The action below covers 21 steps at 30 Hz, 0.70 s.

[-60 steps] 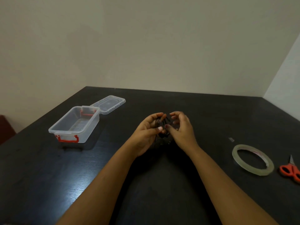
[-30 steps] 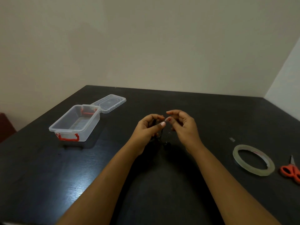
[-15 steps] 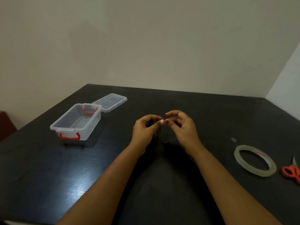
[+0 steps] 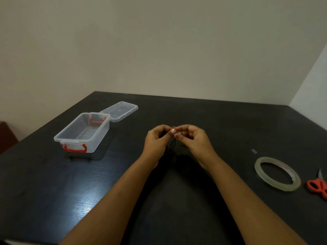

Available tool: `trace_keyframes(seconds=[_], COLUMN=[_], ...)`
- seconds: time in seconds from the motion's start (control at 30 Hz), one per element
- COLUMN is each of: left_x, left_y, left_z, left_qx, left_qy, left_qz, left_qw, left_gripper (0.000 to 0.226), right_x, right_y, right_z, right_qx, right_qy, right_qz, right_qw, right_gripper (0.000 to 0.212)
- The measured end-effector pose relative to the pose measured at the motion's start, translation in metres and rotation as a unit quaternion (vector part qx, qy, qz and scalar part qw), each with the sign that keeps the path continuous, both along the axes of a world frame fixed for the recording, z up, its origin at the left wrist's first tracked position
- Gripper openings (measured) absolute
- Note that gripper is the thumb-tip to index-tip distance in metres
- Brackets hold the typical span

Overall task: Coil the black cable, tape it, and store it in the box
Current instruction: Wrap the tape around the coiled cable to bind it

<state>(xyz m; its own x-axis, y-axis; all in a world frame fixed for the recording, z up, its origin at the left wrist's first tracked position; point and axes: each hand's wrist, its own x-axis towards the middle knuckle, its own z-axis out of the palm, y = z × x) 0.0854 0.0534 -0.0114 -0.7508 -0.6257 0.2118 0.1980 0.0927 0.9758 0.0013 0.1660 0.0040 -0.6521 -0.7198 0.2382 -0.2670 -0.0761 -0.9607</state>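
Note:
Both hands meet over the middle of the black table (image 4: 53, 188). My left hand (image 4: 156, 140) has its fingers curled around the black cable (image 4: 173, 145), which hangs in a small bundle between the hands and is hard to make out against the dark top. My right hand (image 4: 193, 138) pinches at the top of the bundle, fingertips touching those of the left hand. The clear plastic box (image 4: 83, 133) with red clips stands open to the left. A roll of clear tape (image 4: 277, 174) lies flat to the right.
The box's clear lid (image 4: 120, 111) lies behind the box. Orange-handled scissors (image 4: 318, 186) lie at the right edge beyond the tape. A small scrap of tape (image 4: 254, 151) sits on the table above the roll. A wall runs behind the table.
The hands have closed in on the cable bundle and lifted slightly; fingertips now meet at its top. The right hand went from cupping the coil to pinching it.

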Motion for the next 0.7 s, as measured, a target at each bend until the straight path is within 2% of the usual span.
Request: trace_keyframes(seconds=[0.2,0.43,0.7], left_x=[-0.0042,-0.0024,-0.0009], left_y=[-0.0004,0.0009,0.0001], left_z=[-0.0043,-0.0007,0.001], left_qx=[-0.035,-0.007,-0.001], left_qy=[-0.008,-0.013,-0.02], left_qz=[0.016,0.011,-0.006], left_qw=[0.999,1.0,1.0], left_gripper=[0.01,0.014,0.015], right_x=[-0.003,-0.0045,-0.0065], right_y=[0.0011,0.0005,0.0071], right_z=[0.0014,0.0025,0.0074], right_qx=[0.031,0.034,0.053], right_qy=[-0.002,0.017,-0.025], right_qz=[-0.03,-0.032,-0.017], right_qw=[0.999,0.999,0.998], right_gripper=[0.009,0.02,0.03])
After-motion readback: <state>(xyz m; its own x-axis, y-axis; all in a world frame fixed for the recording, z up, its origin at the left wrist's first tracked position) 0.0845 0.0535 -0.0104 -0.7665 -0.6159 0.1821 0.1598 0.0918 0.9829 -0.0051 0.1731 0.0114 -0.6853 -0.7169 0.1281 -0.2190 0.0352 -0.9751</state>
